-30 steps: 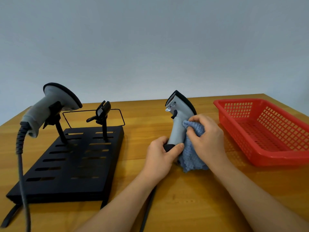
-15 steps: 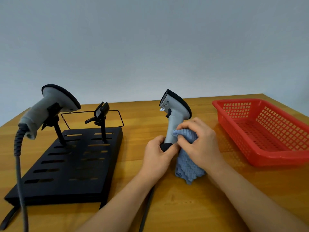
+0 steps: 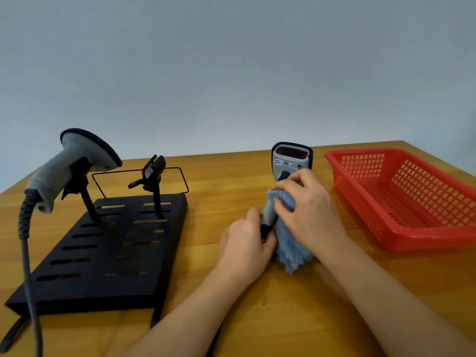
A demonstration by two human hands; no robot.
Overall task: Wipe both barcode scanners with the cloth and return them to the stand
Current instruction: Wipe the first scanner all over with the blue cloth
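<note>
A grey barcode scanner [image 3: 289,161] stands upright over the table, its red window facing me. My left hand [image 3: 244,247] grips the black base of its handle. My right hand [image 3: 307,210] presses a blue cloth [image 3: 292,249] against the handle; the cloth hangs down to the table. A second grey scanner [image 3: 74,161] with a coiled cable rests in the left holder of the black slotted stand [image 3: 108,253]. The stand's right holder [image 3: 152,173] holds nothing.
A red plastic basket [image 3: 412,199] sits at the right, close to my right forearm. The second scanner's cable [image 3: 28,266] hangs down over the stand's left front corner. A thin black wire frame [image 3: 180,173] stands behind the stand. The table's back edge meets a plain wall.
The held scanner has turned so its window faces me instead of left. My right hand with the cloth has slid along the handle. The scanner on the stand stays put.
</note>
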